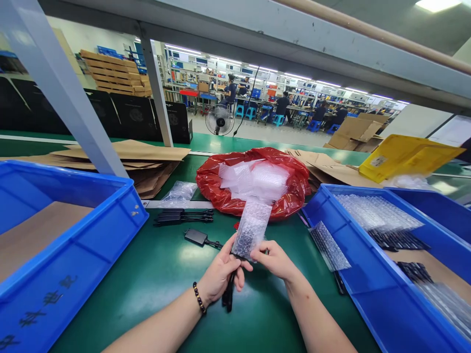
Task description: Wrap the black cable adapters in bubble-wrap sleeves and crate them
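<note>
My left hand, with a beaded bracelet at the wrist, holds a small black device partly inside a bubble wrap bag. Its black cable hangs below the fingers; most of the device is hidden by the bag and hand. My right hand pinches the bag's lower right edge near its mouth. Just beyond my left hand, a flat black box with a cable lies on the green table. Several similar black boxes are stacked behind it. Directly beyond the held bag, a red plastic sack contains loose bubble wrap bags.
A blue bin stands at left. Another blue bin at right contains bagged devices, with one bagged device against its side. Cardboard sheets, a yellow bin and a metal frame post stand beyond.
</note>
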A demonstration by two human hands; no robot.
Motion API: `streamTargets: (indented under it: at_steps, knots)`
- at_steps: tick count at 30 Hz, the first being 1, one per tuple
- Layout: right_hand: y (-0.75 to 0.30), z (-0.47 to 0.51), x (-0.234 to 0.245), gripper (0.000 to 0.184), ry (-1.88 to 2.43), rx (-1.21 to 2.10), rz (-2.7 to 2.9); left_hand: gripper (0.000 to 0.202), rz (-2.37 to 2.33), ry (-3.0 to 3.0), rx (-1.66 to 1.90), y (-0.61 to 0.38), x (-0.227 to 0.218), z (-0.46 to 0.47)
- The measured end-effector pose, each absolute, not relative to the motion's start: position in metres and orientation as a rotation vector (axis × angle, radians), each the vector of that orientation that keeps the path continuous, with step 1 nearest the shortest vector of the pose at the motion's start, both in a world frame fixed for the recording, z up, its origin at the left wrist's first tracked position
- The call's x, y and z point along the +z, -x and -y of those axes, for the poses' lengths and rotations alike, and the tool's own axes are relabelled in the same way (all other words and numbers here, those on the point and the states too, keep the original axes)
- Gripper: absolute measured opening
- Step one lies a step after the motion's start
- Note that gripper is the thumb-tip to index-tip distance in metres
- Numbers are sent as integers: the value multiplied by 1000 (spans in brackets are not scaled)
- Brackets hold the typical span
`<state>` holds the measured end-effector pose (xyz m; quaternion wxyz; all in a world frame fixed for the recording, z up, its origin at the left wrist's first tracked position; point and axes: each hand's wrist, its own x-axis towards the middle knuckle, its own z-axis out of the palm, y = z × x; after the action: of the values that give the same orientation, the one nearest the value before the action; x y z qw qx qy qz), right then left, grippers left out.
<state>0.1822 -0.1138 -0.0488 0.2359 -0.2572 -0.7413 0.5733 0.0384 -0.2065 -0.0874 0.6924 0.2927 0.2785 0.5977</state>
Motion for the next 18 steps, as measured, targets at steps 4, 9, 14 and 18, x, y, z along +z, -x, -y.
streamTargets:
  at_steps: [4, 9, 14, 18]
  knots:
    - [-180, 116, -49, 37, 684, 1623, 2015, 34, -709, -632, 1333, -41, -86, 206]
    - [-180, 114, -51, 41, 816, 1643, 1879, 28, -786, -626, 1260, -42, -84, 207]
    - [-185, 110, -48, 43, 874, 1669, 1648, 51, -691, -665, 1136, -43, -89, 208]
    - [-188, 112, -47, 43, 793, 1812, 1850, 51, -676, -599, 1162, -43, -92, 208]
